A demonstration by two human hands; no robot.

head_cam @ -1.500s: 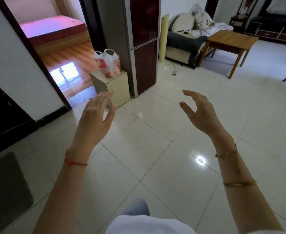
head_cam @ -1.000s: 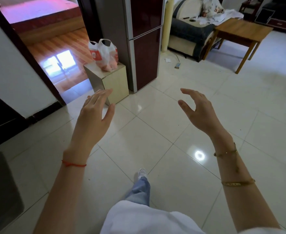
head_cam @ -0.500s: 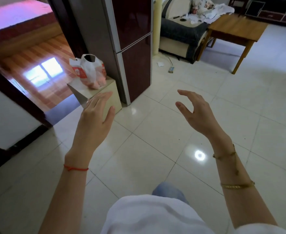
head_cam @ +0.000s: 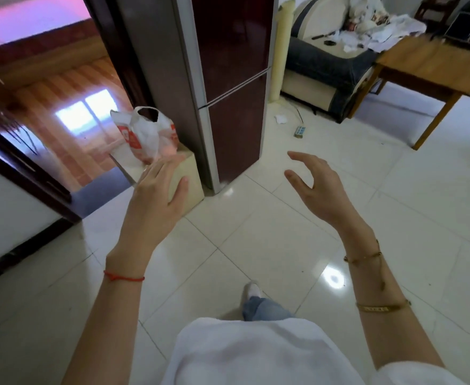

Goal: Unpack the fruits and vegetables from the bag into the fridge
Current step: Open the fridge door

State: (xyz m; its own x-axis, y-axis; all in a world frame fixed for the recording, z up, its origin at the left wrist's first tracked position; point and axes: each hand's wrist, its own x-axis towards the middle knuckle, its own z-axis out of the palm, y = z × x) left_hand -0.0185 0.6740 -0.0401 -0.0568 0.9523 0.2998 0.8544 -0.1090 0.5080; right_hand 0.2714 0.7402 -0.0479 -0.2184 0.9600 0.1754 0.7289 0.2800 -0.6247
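The bag's (head_cam: 147, 137) contents stay hidden; the fridge's (head_cam: 228, 79) top is cut off.

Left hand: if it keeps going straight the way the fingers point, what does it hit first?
Probably the plastic bag on the small beige cabinet beside the fridge. The left hand is open and empty; the distance to the bag is unclear.
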